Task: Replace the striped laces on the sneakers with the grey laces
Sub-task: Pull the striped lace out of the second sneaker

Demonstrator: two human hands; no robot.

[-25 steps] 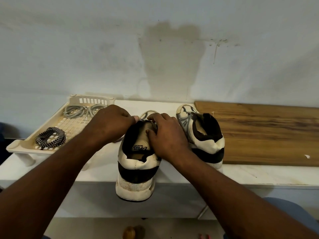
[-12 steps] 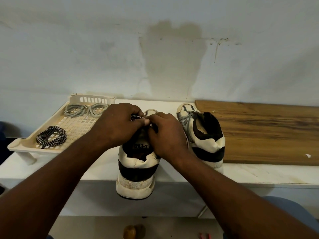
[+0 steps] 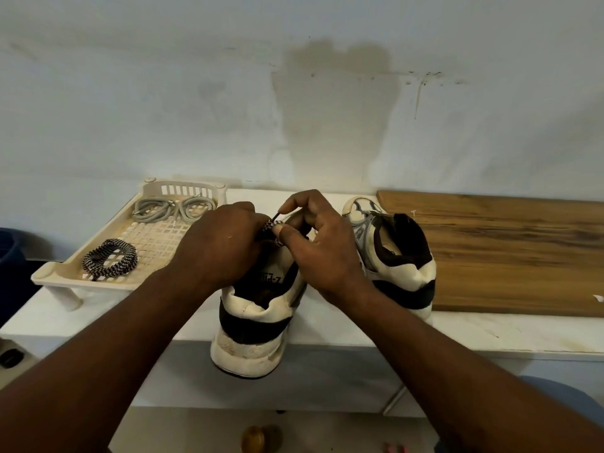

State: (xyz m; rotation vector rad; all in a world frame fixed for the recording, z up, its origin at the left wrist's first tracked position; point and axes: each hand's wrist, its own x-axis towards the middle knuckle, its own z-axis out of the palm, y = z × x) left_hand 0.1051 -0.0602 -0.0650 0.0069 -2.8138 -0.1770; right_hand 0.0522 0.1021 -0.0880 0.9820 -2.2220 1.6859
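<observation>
Pinching the striped lace [image 3: 269,225] with left hand [image 3: 222,246] and right hand [image 3: 322,256], its end just drawn up out of the near sneaker [image 3: 251,325] at the desk [image 3: 490,335] edge. Likely mid-unthreading; leaving grey laces [image 3: 173,210] in the tray [image 3: 52,273].

Two sneakers [image 3: 251,325] [image 3: 400,269], two striped laces [image 3: 109,258] [image 3: 268,225], one tray [image 3: 81,283], one board [image 3: 506,250].

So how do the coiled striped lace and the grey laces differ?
The coiled striped lace is black-and-white, wound tight at the near end of the tray; the grey laces are plain, looped loosely at its far end. Both lie in the tray, with no hand on them.
</observation>
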